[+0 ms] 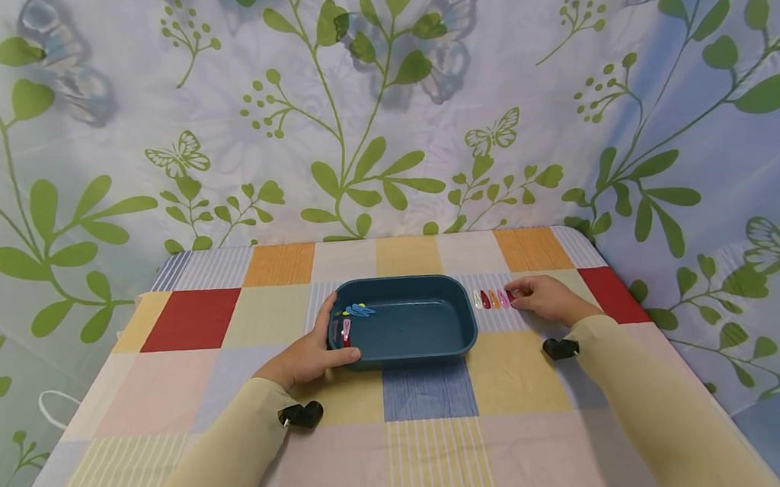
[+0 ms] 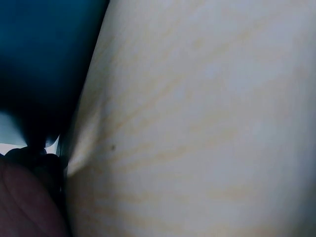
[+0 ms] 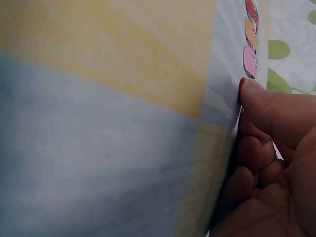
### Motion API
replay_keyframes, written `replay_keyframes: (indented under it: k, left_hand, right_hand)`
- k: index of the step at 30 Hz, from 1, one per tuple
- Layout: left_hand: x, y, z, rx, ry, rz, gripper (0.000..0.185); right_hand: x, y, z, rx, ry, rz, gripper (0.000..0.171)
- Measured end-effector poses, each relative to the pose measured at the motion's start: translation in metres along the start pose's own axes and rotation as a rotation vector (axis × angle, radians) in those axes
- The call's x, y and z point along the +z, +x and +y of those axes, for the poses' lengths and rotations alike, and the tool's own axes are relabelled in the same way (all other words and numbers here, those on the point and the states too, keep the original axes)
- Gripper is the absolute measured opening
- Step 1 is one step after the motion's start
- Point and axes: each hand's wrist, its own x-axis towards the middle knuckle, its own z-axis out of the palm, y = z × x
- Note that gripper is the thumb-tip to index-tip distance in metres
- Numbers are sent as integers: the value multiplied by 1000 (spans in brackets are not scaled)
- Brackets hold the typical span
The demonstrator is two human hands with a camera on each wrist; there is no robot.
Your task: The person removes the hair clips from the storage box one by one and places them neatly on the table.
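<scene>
Left hand (image 1: 309, 354) grips the blue tray (image 1: 407, 340) (clips inside); right hand (image 1: 544, 298), fingers curled, pinches the dark-red hair clip (image 1: 509, 295).

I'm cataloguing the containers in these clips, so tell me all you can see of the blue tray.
The blue tray is a dark teal, shallow, rectangular dish with rounded corners and a raised rim, plastic by its look. It sits flat and upright on the checked cloth, mid-table. A few small hair clips lie in its left end. The left hand holds its left rim, thumb along the near edge.
</scene>
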Motion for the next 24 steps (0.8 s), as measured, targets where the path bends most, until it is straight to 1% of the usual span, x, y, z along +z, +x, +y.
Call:
replay_keyframes:
  k: [6, 14, 24]
  left_hand:
    - [0, 1, -2, 0, 13, 2, 124]
    - [-1, 0, -1, -2, 12, 3, 126]
    - [-1, 0, 0, 2, 8, 0, 125]
  right_hand:
    - [2, 1, 1, 19, 1, -2, 45]
    - [4, 2, 3, -4, -7, 6, 44]
    - [3, 0, 3, 5, 27, 3, 44]
